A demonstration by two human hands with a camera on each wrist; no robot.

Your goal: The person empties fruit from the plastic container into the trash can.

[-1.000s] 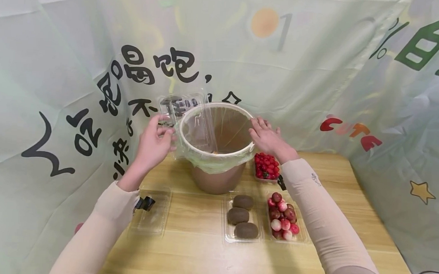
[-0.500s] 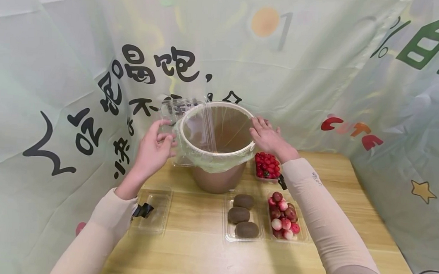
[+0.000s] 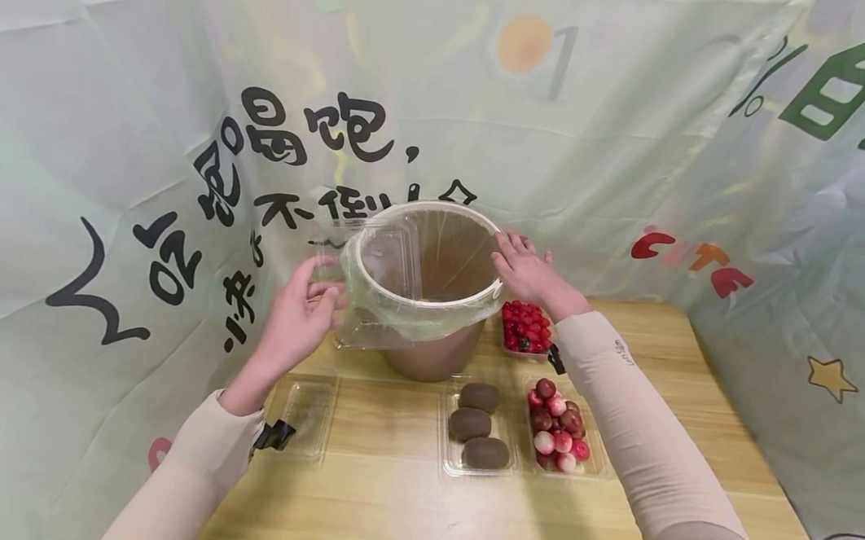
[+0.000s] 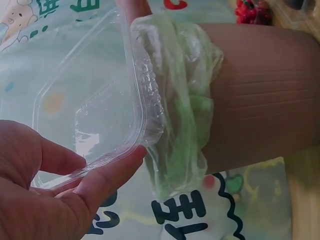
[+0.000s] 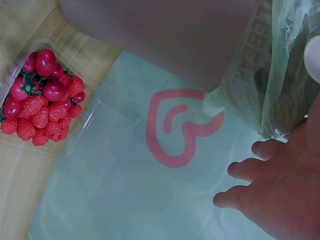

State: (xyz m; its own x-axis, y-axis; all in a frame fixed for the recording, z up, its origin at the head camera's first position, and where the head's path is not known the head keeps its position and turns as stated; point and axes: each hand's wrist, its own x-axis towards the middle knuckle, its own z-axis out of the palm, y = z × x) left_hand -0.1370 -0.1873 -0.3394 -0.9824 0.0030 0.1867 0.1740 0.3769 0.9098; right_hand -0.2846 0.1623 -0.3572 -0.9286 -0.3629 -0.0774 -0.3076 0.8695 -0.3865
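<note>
My left hand pinches the rim of a clear plastic container between thumb and fingers. The container hangs tilted at the left side of a brown bin, partly overlapping its opening in the head view. A white ring holds a thin green bag folded over the bin's mouth. On the opposite side, my right hand rests on the bin's rim with its fingers extended. In the right wrist view, those fingers lie beside the bag; their contact is partly hidden.
Three brown kiwis sit in a clear tray before the bin. Right of them is a box of round red and pale fruit; behind stands a box of red berries. A clear tray lies left. Printed cloth surrounds the table.
The clear container has come down and tipped lower against the bin's left side. My left hand has lowered slightly with it. My right hand has stayed on the rim.
</note>
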